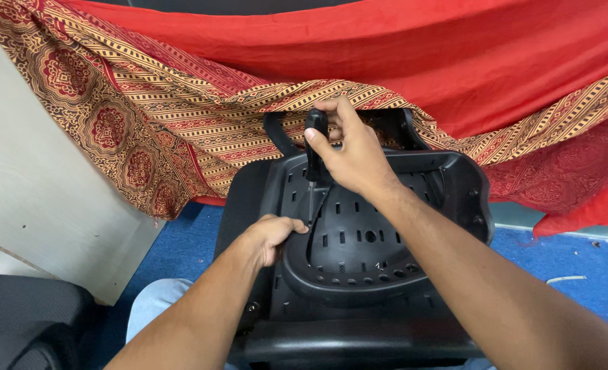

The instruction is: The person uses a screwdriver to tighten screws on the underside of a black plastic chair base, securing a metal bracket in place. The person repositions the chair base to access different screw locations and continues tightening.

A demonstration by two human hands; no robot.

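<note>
Screwdriver with a black handle and a thin metal shaft [313,154] stands almost upright over the black plastic chair shell with rows of small slots [379,233], and its tip goes down toward the left part of the raised oval panel, near the inner edge of the shell. The right hand [348,154] holds the handle from above, with the fingers closed around it and the thumb pressed on the side. The left hand [270,236] rests on the left rim of the oval panel, just beside the tip of the shaft; its fingers are curled and seem to pinch or steady something small there, but I cannot tell what, because the hand hides it. The shell lies on the person's lap, with light blue jeans [157,301] showing under its near left corner. Behind the shell hangs a red cloth with a patterned brown and yellow border [181,116], and under everything is a blue floor [578,260]. By my judgement, the fastening work at this point is in the middle: the tool is already placed, but whether the screw is tight or loose is not visible.
</note>
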